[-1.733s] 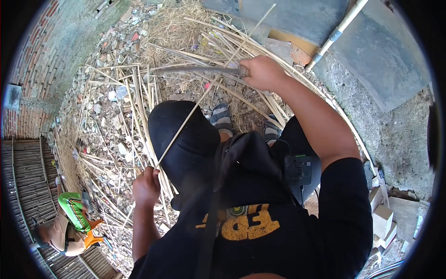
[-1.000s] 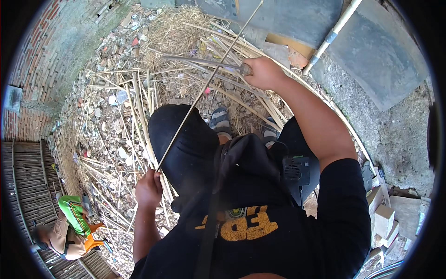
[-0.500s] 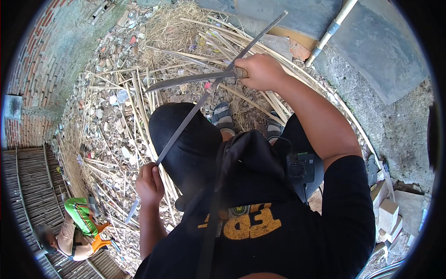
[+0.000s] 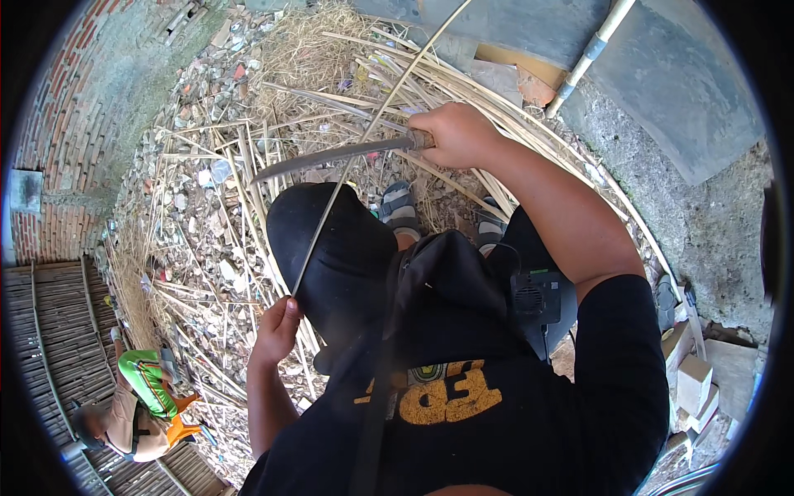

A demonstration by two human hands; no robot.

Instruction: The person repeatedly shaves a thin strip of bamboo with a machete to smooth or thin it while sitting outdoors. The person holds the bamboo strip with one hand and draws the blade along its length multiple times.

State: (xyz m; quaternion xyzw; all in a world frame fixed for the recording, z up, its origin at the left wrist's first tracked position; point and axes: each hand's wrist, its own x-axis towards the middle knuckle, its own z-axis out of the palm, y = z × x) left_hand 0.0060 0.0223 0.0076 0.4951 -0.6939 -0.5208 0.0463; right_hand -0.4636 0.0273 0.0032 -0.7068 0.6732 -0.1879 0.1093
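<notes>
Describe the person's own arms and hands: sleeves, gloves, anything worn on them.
Both hands are bare: no gloves, and no rings or watch that the view shows. The right hand leads back along a bare forearm to a short black sleeve ending above the elbow. The left hand and forearm are also bare; its sleeve is hidden behind the body.

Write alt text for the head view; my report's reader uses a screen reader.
A person's right hand grips a long knife laid across a thin bamboo strip that the left hand holds, above a ground littered with cut bamboo strips and rubble.
</notes>
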